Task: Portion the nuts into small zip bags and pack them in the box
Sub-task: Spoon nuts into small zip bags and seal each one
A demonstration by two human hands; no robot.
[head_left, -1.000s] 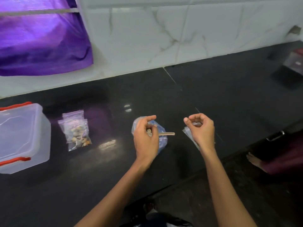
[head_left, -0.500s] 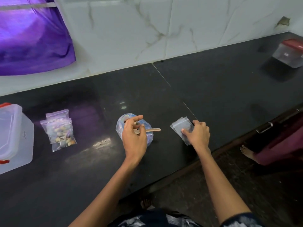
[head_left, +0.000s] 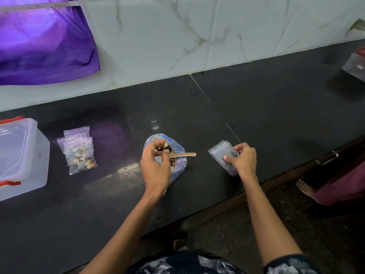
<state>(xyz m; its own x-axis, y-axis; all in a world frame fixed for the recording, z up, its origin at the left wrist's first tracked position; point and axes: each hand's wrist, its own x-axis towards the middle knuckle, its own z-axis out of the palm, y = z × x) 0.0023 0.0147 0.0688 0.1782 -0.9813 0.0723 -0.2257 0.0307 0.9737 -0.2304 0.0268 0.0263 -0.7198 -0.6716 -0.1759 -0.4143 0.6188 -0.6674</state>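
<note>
An open blue plastic bag of nuts (head_left: 178,155) sits mid-counter. My left hand (head_left: 155,169) hovers over it and pinches a small wooden spoon (head_left: 184,154) whose handle points right. To the right lies a stack of empty small zip bags (head_left: 222,154); my right hand (head_left: 244,160) pinches its near edge with thumb and fingers. Two filled zip bags (head_left: 80,152) lie to the left. The clear plastic box (head_left: 21,157) with red latches stands at the far left with its lid on.
The black stone counter (head_left: 256,107) runs to a marble-tiled wall. A purple cloth (head_left: 43,40) hangs on the wall at upper left. Another clear container (head_left: 354,64) stands at the far right. Someone's bare foot (head_left: 306,189) is on the floor beyond the counter's edge.
My right hand came down from the air onto the stack of empty zip bags and now pinches it. My left hand stayed over the nut bag with the spoon.
</note>
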